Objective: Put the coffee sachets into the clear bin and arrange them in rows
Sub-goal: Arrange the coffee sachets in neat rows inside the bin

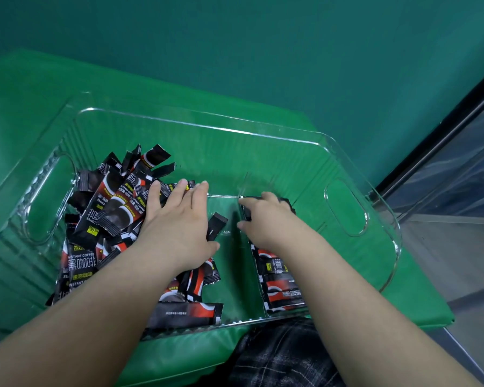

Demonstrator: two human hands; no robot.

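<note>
"INSTANT COFFEE" — white print on the black coffee sachets

Clear bin on green surface holds black-and-red coffee sachets: loose jumbled heap filling left side, flat overlapping row along the right, one stray sachet between them.

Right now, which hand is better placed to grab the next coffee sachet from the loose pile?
Left. The left hand already rests flat on the loose pile in the bin, while the right hand is busy gripping the row of sachets across the gap.
</note>
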